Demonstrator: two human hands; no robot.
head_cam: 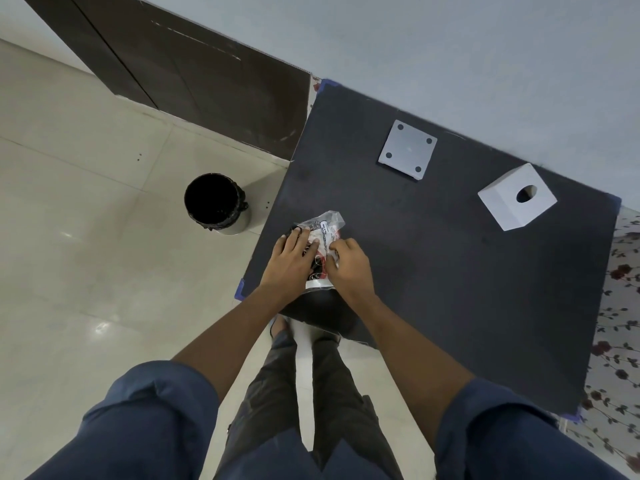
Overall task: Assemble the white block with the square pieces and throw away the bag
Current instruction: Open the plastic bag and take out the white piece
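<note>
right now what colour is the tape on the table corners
Blue tape at the corners of the black table, clearest in the head view.

we seem to be in a home: tiled floor (86,237), floral tablecloth (620,306), dark wooden door (194,64), small bin (216,202).

The bag (322,237) lies on the table (450,271), near its front left corner. Both hands are on the bag: the left hand (294,254) on its left side, the right hand (348,263) on its right. The square piece (407,149) lies farther back. The block (517,196) sits to its right. The bin (216,202) stands on the floor (86,237), left of the table.
</note>
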